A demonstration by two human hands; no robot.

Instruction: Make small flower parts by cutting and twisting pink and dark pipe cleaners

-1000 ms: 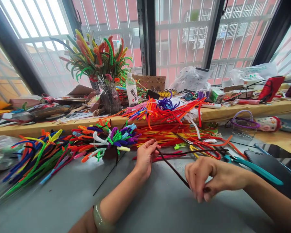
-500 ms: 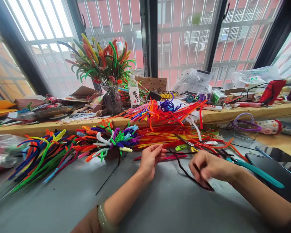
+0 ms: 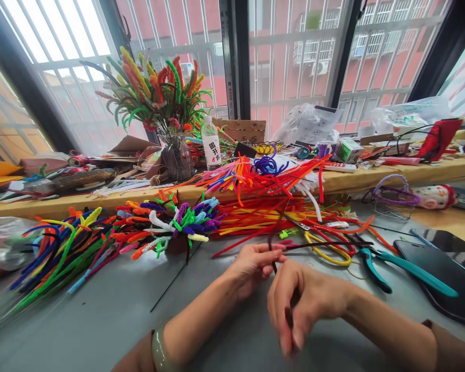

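Observation:
My left hand (image 3: 251, 266), wearing a ring, pinches dark brown pipe cleaners between thumb and fingertips near the table's middle. One brown pipe cleaner (image 3: 329, 244) sticks out to the right from that pinch. Another dark strand (image 3: 272, 240) rises past the fingertips, slightly blurred. Close beside it, my right hand (image 3: 306, 302) is closed, its thumb and fingers gripping a short visible bit of brown pipe cleaner (image 3: 289, 316). The right fingers partly hide how the strands join. Behind both hands lie red and yellow pipe cleaners (image 3: 251, 219) in a long pile.
Scissors with yellow handles (image 3: 329, 253), teal-handled pliers (image 3: 414, 271) and a dark phone (image 3: 430, 274) lie to the right. Bunched coloured pipe cleaners (image 3: 178, 222) stand left of centre. A water bottle (image 3: 212, 147) and a vase of fuzzy stems (image 3: 177, 155) stand on the wooden ledge.
My right hand has moved left and toward me, close to my left hand, carrying the brown strand. The yellow scissor handles and the pliers' jaws are now uncovered.

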